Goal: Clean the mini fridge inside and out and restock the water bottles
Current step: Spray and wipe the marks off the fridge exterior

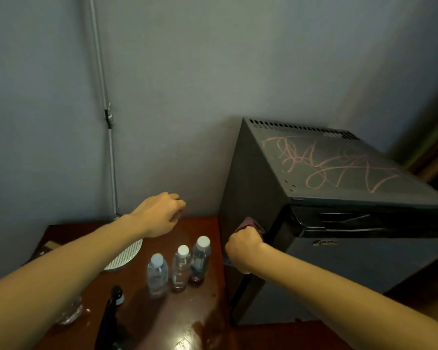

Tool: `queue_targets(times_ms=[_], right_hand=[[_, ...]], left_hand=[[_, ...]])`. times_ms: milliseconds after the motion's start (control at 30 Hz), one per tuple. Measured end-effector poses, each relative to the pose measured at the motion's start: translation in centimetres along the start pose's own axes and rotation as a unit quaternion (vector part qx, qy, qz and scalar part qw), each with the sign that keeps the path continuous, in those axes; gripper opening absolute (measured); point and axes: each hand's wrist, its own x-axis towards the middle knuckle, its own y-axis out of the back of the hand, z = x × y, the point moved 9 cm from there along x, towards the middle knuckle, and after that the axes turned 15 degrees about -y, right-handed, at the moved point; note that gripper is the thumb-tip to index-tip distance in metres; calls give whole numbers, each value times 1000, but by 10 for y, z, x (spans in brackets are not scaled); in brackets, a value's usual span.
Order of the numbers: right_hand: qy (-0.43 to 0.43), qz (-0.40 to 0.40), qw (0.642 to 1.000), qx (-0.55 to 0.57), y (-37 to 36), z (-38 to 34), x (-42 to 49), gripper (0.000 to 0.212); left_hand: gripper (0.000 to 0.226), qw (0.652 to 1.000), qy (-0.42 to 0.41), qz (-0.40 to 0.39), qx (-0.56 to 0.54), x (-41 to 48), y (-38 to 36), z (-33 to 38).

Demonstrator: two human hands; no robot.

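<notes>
A black mini fridge [339, 223] stands at the right, its top covered in pink scribbles [334, 165]. My right hand [243, 251] grips a dull pink cloth [250, 223] and presses it against the fridge's left front corner. My left hand [159, 213] hovers over the back of the wooden table [162, 311] with its fingers loosely curled, holding nothing. Three clear water bottles [178, 266] with pale caps stand upright in a row on the table, just left of the fridge.
A white ribbed plate [127, 256] lies on the table under my left forearm. A dark spray bottle [111, 317] stands at the near edge, with crumpled clear plastic [70, 314] to its left. A grey wall with a conduit pipe [106, 122] is behind.
</notes>
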Motion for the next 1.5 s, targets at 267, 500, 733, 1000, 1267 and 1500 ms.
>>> queue_targets(times_ms=[267, 500, 733, 1000, 1267, 1500], right_hand=[[39, -18, 941, 336, -47, -69, 44, 28], [48, -301, 561, 770, -123, -155, 43, 30], [9, -438, 287, 852, -139, -210, 31, 32], [-182, -412, 442, 776, -205, -223, 38, 33], [-135, -322, 623, 700, -216, -217, 49, 3], [-139, -283, 699, 641, -212, -205, 39, 12]], left_hand=[[20, 991, 123, 35, -33, -88, -30, 19], [32, 969, 239, 14, -53, -188, -66, 21], [40, 946, 299, -70, -108, -249, -137, 19], [65, 879, 354, 25, -319, -253, -200, 23], [73, 848, 324, 120, -402, -243, -225, 8], [45, 864, 252, 158, -406, -208, -222, 4]])
